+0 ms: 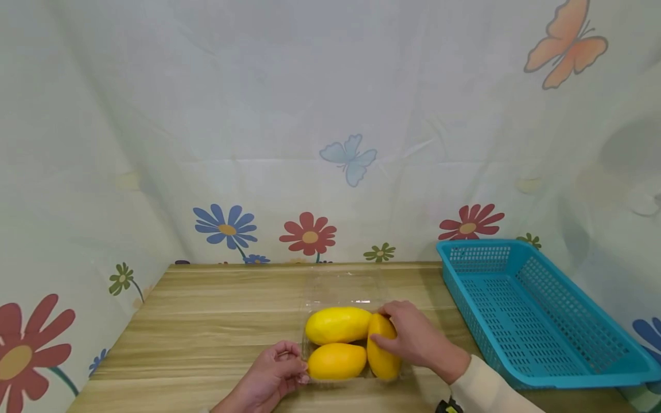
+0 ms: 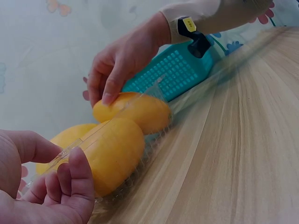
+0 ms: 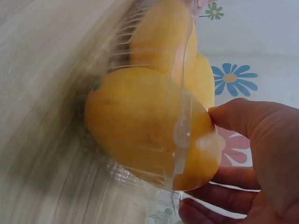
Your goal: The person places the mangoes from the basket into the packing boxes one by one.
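Observation:
Three yellow mangoes sit in a clear plastic clamshell box, its see-through lid (image 1: 341,288) folded back towards the wall. One mango (image 1: 338,325) lies crosswise at the back, another mango (image 1: 337,362) in front of it. At the box's right end stands the third mango (image 1: 383,354), lengthwise. My right hand (image 1: 415,338) grips this third mango from above, thumb on the near side and fingers over the far end. In the right wrist view the box wall (image 3: 180,158) passes in front of it. My left hand (image 1: 273,371) pinches the box's left front rim.
A blue-green plastic basket (image 1: 454,287) with a perforated floor stands to the right on the wood-grain table (image 1: 217,321). Behind the table hangs a pale sheet (image 1: 268,115) printed with flowers and butterflies. A dark device (image 1: 448,406) is strapped on the right wrist.

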The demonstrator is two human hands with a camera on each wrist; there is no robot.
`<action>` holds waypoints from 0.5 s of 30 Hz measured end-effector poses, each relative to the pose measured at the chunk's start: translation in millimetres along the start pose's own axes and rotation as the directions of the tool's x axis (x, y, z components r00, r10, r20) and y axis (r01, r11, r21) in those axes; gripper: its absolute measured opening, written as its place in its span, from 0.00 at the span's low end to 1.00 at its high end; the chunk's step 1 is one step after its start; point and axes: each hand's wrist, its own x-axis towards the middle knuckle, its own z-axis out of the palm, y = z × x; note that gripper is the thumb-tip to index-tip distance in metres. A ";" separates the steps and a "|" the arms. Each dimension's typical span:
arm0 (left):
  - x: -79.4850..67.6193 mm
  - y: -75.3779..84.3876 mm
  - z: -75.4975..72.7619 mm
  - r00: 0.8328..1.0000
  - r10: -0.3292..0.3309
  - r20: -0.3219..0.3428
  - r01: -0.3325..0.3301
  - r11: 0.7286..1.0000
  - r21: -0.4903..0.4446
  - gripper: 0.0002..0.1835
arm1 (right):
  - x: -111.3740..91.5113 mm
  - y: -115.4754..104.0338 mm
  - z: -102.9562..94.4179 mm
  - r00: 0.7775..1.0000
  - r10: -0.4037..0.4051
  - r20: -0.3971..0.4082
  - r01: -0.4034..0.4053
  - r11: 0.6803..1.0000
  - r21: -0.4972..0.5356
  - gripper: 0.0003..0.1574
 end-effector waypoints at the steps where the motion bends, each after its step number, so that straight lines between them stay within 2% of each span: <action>1: 0.2 0.1 -0.1 1.000 0.000 0.000 0.000 1.000 -0.002 0.11 | -0.2 0.3 0.3 1.000 0.013 -0.003 -0.013 1.000 -0.010 0.27; 8: 2.0 0.0 -0.8 1.000 -0.003 -0.006 0.003 1.000 -0.004 0.11 | -2.2 1.5 0.5 0.997 0.072 -0.004 -0.072 0.997 -0.034 0.29; 15: 1.5 1.2 -0.4 1.000 -0.012 -0.001 0.012 1.000 0.000 0.11 | -0.8 10.7 1.8 0.994 0.106 -0.016 -0.105 0.993 0.045 0.31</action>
